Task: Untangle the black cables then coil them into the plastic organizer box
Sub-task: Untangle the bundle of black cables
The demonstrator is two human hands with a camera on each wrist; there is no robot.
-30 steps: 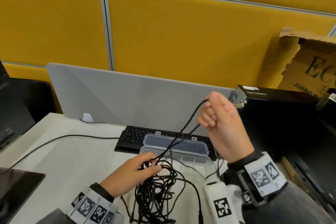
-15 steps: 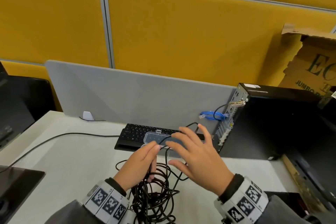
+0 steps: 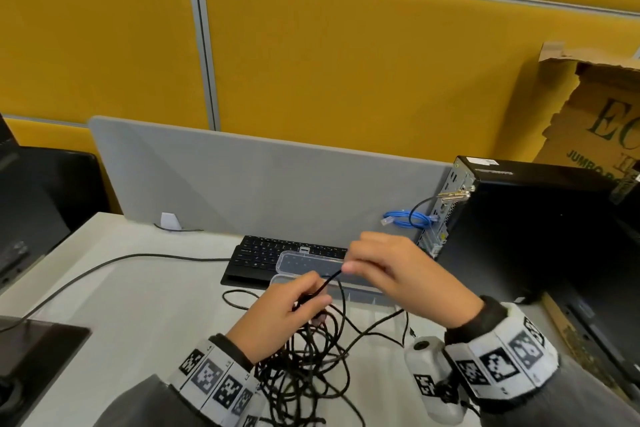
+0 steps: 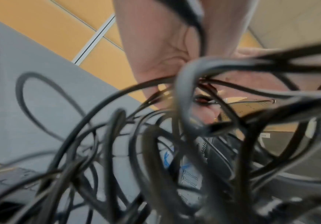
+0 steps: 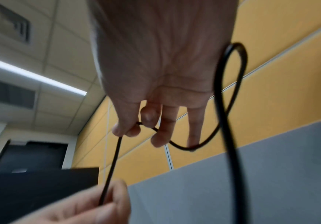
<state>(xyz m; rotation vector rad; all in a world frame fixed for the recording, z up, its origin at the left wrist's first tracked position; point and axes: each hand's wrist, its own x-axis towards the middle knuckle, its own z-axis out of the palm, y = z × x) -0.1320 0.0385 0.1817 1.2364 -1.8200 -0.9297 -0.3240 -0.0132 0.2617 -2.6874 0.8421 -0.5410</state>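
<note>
office | yellow partition panels (image 3: 346, 62) | keyboard (image 3: 263, 255) | desktop PC (image 3: 526, 218)

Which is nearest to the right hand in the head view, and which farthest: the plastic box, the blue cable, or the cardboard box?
From the right hand:
1. Plastic box: partly beneath the fingers, lid open.
2. Blue cable: behind the hand, at the computer's back.
3. Cardboard box: far right, against the yellow wall.
</note>
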